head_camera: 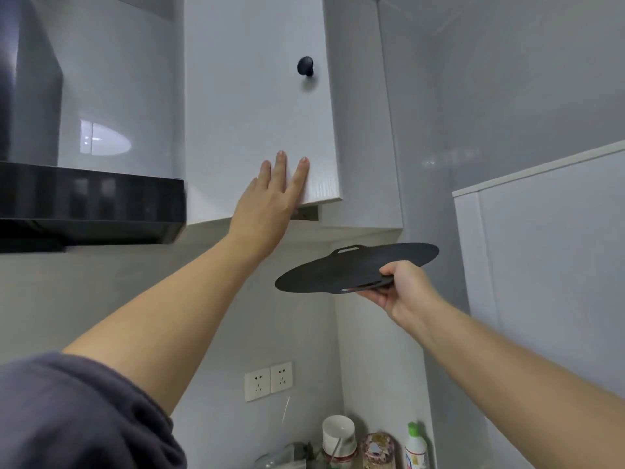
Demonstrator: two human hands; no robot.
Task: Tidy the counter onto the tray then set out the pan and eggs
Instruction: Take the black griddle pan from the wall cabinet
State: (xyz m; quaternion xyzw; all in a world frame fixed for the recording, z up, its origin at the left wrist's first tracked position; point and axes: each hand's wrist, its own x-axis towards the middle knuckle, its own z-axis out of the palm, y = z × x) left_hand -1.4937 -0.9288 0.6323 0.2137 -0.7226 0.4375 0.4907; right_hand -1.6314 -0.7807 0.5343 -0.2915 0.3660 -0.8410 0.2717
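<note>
I look up at a white wall cabinet door (257, 106) with a black round knob (306, 66). My left hand (270, 201) lies flat against the door's lower part, fingers spread, holding nothing. The door stands slightly ajar, with a dark gap under its lower right corner. My right hand (402, 289) grips one handle of a flat, round black pan (351, 269), held roughly level in the air below and to the right of the cabinet. No eggs or tray are in view.
A black range hood (88, 201) hangs at the left. Another white cabinet (548, 265) stands at the right. Two wall sockets (269, 380) sit on the grey wall. Below stand a white cup (338, 434), a jar (378, 451) and a green-capped bottle (416, 445).
</note>
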